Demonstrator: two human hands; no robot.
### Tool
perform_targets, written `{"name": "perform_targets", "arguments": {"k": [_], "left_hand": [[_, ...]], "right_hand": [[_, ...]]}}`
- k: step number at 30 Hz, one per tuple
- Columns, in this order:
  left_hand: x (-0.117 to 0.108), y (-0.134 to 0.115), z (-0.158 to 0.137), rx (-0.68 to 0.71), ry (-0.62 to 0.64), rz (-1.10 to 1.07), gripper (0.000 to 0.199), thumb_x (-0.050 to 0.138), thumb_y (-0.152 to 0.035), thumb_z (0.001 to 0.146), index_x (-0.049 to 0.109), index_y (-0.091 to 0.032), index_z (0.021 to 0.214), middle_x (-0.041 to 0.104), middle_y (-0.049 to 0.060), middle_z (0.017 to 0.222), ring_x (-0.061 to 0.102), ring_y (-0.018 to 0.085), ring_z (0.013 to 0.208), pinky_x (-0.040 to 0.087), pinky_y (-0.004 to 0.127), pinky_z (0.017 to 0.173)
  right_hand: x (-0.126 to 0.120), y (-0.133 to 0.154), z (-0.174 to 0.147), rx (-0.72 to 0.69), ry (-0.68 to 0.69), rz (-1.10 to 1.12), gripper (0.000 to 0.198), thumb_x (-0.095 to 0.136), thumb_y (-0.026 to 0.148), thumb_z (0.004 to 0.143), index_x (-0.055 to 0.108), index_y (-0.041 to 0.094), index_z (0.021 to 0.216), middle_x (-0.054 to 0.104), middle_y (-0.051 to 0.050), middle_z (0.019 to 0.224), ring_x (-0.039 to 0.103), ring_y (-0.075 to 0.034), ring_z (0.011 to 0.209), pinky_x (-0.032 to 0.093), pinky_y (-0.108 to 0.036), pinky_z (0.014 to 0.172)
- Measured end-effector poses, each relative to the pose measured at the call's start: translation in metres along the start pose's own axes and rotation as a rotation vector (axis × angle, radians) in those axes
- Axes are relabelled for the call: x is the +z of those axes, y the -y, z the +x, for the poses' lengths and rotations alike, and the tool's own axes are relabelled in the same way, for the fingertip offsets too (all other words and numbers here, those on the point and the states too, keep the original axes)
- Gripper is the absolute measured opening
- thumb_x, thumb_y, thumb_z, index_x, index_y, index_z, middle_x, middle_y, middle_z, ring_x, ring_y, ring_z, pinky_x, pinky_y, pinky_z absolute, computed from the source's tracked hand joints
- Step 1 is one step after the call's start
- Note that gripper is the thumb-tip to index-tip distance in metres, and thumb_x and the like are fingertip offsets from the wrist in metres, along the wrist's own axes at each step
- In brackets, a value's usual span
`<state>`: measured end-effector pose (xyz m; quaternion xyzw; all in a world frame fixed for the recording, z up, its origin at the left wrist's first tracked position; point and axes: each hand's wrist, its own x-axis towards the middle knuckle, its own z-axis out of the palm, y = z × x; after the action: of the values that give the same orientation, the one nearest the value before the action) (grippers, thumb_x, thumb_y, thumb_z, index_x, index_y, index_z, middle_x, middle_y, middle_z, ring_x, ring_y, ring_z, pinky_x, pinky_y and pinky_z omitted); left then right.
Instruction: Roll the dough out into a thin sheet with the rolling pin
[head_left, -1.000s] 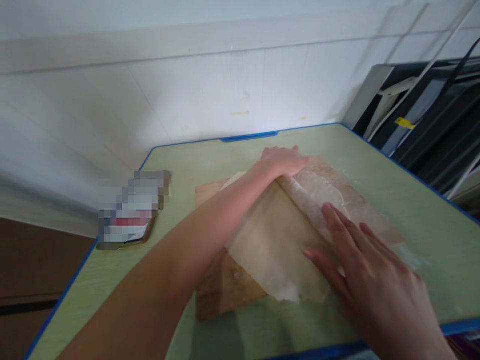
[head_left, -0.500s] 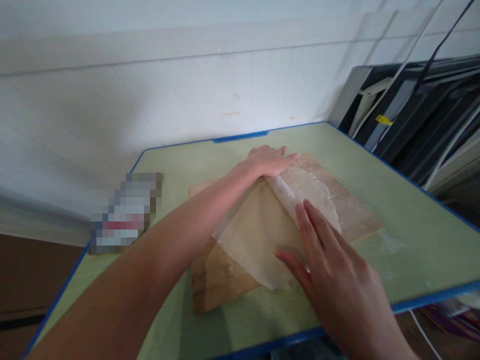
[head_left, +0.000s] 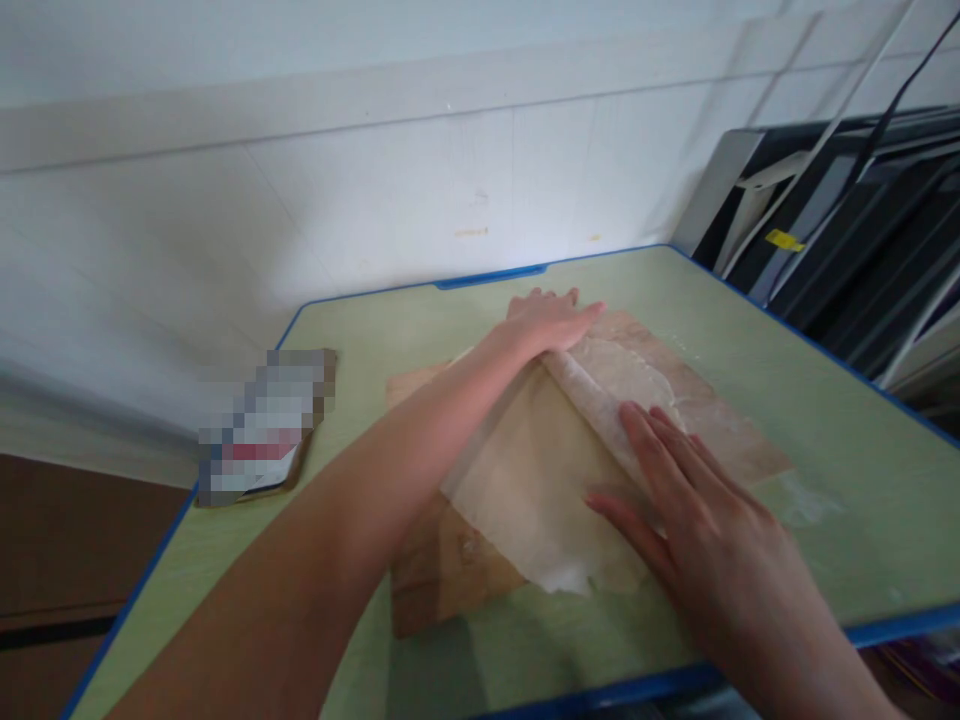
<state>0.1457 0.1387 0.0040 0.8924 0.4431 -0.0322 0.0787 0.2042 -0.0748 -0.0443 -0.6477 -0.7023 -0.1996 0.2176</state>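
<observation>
A thin sheet of dough (head_left: 551,500) lies over a wooden board (head_left: 420,590), its near edge hanging past the board. Diagonally across the sheet runs a pale, floury roll (head_left: 589,395), its surface looking like dough; whether a rolling pin is inside I cannot tell. At the far end of this roll my left hand (head_left: 555,318) presses down, fingers spread. My right hand (head_left: 705,510) rests flat on the near end, fingers stretched and thumb apart over the sheet. Both palms hide the roll's ends.
The board lies on a light green table (head_left: 847,420) with a blue rim, against a white wall (head_left: 420,190). A pixelated flat package (head_left: 262,430) lies at the left edge. Dark flat panels (head_left: 862,220) and cables stand beyond the right edge. Flour (head_left: 810,505) dusts the tabletop.
My right hand has slid a little to the right along the near end of the roll. My left hand stays at the far end. The whole view has shifted slightly.
</observation>
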Motion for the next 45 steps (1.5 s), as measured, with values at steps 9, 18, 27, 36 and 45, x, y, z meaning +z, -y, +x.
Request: {"name": "perform_targets", "arguments": {"k": [9,18,27,36,45], "left_hand": [[0.005,-0.013,0.017,-0.011,-0.073,0.018,0.068,0.011,-0.054,0.093,0.044,-0.013,0.136,0.046,0.014,0.141,0.041,0.028,0.13,0.033,0.042,0.104],[-0.001,0.005,-0.015,-0.057,0.033,0.066,0.068,0.014,-0.06,0.092,0.035,-0.02,0.142,0.039,0.008,0.147,0.029,0.031,0.137,0.026,0.049,0.108],[0.001,0.016,-0.02,-0.068,-0.034,0.058,0.068,0.013,-0.059,0.093,0.034,-0.016,0.142,0.04,0.013,0.145,0.033,0.032,0.134,0.028,0.047,0.107],[0.003,0.0,0.006,-0.063,-0.037,0.046,0.061,0.021,-0.051,0.091,0.047,-0.014,0.133,0.051,0.012,0.137,0.045,0.03,0.126,0.038,0.043,0.1],[0.0,0.013,-0.019,-0.05,0.038,0.117,0.06,0.025,-0.049,0.092,0.033,-0.019,0.144,0.036,0.009,0.148,0.023,0.032,0.14,0.014,0.058,0.11]], "right_hand": [[0.005,-0.007,-0.002,0.072,0.045,0.098,0.062,0.031,0.05,0.093,0.045,0.003,0.13,0.058,-0.024,0.126,0.05,-0.033,0.122,0.045,-0.054,0.097],[-0.004,0.016,0.001,0.011,0.018,-0.013,0.057,0.034,0.046,0.093,0.049,0.004,0.129,0.06,-0.02,0.125,0.062,-0.03,0.106,0.054,-0.047,0.087],[-0.007,0.021,0.001,-0.051,-0.008,-0.08,0.056,0.034,0.043,0.093,0.053,0.0,0.125,0.06,-0.022,0.123,0.065,-0.03,0.101,0.058,-0.043,0.08],[-0.003,0.017,0.005,0.015,-0.005,0.027,0.051,0.034,0.037,0.095,0.051,-0.001,0.124,0.065,-0.021,0.114,0.065,-0.03,0.098,0.058,-0.044,0.078],[-0.001,0.014,0.002,-0.009,0.01,-0.033,0.05,0.037,0.036,0.094,0.051,0.0,0.125,0.064,-0.02,0.116,0.065,-0.03,0.1,0.057,-0.044,0.079]]}}
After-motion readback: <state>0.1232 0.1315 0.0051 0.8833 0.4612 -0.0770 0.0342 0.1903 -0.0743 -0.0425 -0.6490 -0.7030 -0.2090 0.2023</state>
